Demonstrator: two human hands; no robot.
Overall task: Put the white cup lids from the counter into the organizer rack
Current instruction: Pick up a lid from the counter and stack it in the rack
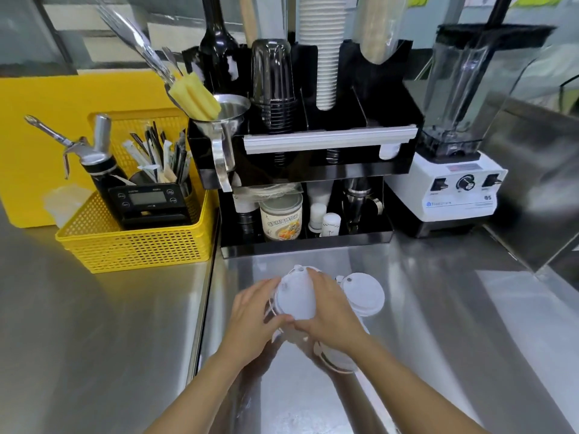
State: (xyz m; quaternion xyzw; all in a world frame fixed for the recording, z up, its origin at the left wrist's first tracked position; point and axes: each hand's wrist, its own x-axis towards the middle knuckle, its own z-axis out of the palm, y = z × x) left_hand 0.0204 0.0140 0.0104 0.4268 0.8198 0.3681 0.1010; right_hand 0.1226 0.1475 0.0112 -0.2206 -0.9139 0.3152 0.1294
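head view looks down at a steel bench. both hands are together around a stack of white lids, lifted a little off the bench: the left hand cups its left side, the right hand wraps over its right side, and the thumbs meet in front. more white lids lie on the bench, one pile just right of the held stack and another partly hidden under the right wrist. behind them stands the black rack, with stacked cups in its upper slots and a can and small bottles on its lower shelf. a yellow basket sits to the rack's left, a blender to its right.
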